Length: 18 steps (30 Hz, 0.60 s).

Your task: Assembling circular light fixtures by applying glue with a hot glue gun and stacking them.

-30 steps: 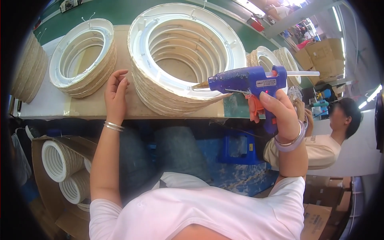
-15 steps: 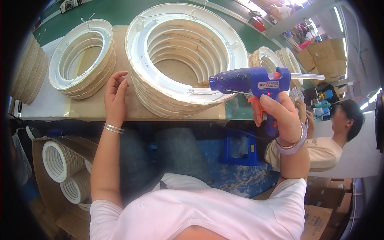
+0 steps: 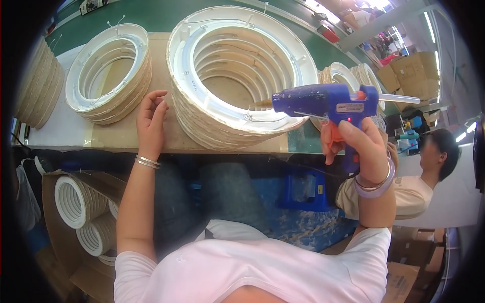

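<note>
Blue glue gun overlaps large rope-wrapped ring; smaller ring beside.

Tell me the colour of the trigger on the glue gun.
Orange, on the blue plastic glue gun; head view.

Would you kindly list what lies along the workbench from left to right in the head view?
Stack of woven rings at the left edge → smaller white-topped ring → left hand → large white-topped ring → blue glue gun in the right hand.
</note>
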Motion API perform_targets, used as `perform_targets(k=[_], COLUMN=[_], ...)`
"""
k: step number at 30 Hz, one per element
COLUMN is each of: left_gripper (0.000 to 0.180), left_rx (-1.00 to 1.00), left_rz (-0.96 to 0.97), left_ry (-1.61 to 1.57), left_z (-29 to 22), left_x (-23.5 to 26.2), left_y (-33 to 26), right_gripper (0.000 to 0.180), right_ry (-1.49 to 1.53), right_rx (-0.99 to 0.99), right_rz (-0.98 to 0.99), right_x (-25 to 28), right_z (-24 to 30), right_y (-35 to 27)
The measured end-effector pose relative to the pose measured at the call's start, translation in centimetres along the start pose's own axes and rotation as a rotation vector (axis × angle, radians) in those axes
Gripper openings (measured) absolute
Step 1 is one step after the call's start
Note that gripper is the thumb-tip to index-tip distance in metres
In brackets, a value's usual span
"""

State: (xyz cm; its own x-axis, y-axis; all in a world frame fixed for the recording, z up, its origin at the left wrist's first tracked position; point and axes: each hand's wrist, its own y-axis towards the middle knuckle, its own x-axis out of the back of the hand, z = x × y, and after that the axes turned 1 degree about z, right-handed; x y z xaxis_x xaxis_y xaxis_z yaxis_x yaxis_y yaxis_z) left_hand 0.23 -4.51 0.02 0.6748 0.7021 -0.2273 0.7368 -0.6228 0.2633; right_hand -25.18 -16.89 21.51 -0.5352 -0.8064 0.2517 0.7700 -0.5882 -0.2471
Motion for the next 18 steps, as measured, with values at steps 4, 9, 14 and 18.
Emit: perform_targets(k=[4,9,14,18], left_gripper=[0.019,0.018,0.018,0.018], left_rx=[0.012,0.048,0.062,0.046], left_rz=[0.001,-0.014,-0.003,0.013], left_ry=[-0.016,-0.016,-0.027,-0.002], left_z=[0.2,-0.1,-0.2,-0.2], left_x=[0.0,-0.1,0.0,0.1], left_y=[0.1,-0.1,-0.1,-0.1], right_gripper=[0.032,0.032,0.032,0.031], right_ry=[0.041,0.003,-0.171,-0.147], right_rx=[0.075,0.079,0.102,0.121], right_rz=[-0.051,-0.026,-0.010,-0.009], right_x=[-1.7,-3.9,-4.5,-5.3], right_z=[0.8,1.8,1.8,2.0], right_y=[1.0,3.2,4.9,5.5])
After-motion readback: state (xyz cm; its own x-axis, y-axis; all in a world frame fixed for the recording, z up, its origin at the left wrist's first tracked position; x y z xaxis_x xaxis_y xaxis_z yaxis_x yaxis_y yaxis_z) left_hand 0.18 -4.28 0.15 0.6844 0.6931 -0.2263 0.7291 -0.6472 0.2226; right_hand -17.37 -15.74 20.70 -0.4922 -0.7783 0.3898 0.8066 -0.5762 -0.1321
